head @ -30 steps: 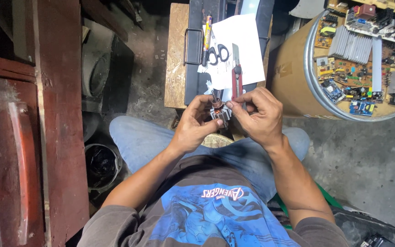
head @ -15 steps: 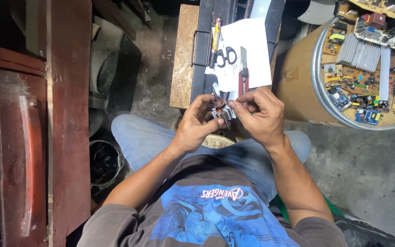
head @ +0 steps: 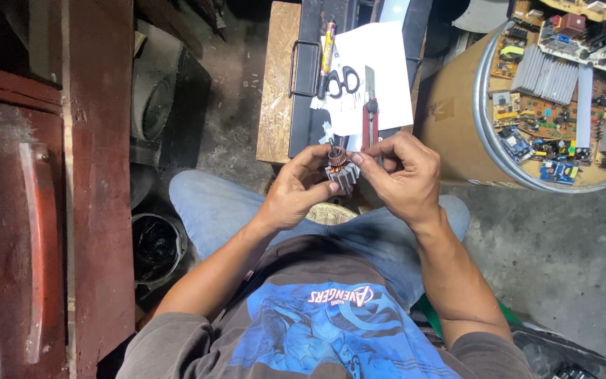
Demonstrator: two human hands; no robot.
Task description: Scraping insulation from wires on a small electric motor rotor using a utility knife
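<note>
A small motor armature [head: 340, 170], grey slotted metal with copper windings, sits between both hands above my knees. My left hand [head: 296, 188] grips it from the left and below. My right hand [head: 402, 175] pinches its top end with thumb and forefinger. Just beyond the hands a white sheet of paper [head: 380, 67] lies on a black case [head: 308, 119], with black-handled scissors [head: 344, 80], a red-handled knife [head: 369, 112] and a yellow marker pen [head: 327, 45] on it.
A wooden board [head: 277, 84] lies under the case's left side. A round drum [head: 482, 133] at the right holds several circuit boards [head: 562, 91]. A dark red cabinet [head: 29, 210] stands at the left, a black bucket [head: 157, 242] beside my left leg. Concrete floor [head: 569, 245] at right.
Both hands have kept hold of the armature and stayed above my knees; the fingers have shifted slightly on it. The camera view has moved a little.
</note>
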